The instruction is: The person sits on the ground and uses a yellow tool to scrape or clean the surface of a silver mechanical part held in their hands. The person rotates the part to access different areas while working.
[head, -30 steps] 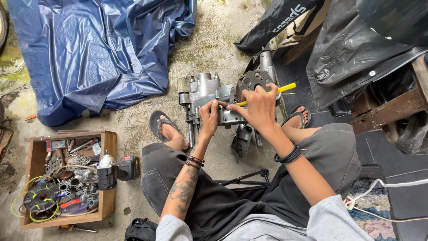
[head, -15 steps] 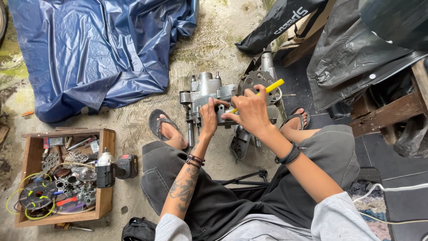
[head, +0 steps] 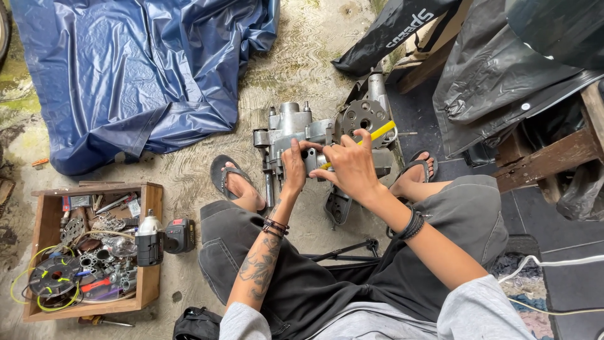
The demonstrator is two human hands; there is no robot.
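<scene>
A grey metal engine block point(head: 296, 129) stands on the concrete floor between my two sandalled feet. My left hand point(head: 293, 165) grips its front face, fingers curled on the casing. My right hand point(head: 352, 167) holds a yellow-handled screwdriver point(head: 377, 133), its handle sticking out up and to the right past my fingers, its tip hidden against the block. A round perforated metal plate point(head: 363, 115) sits on the block just above my right hand.
A wooden box point(head: 150, 195) of tools, wire and metal parts stands at lower left, with a cordless drill point(head: 165, 238) beside it. A blue tarp point(head: 126, 69) lies at upper left. Black covers point(head: 503, 69) and a wooden bench point(head: 553, 151) crowd the right.
My right hand has slid down and left along the block, and the screwdriver handle has tilted up more steeply. My left hand stays on the casing.
</scene>
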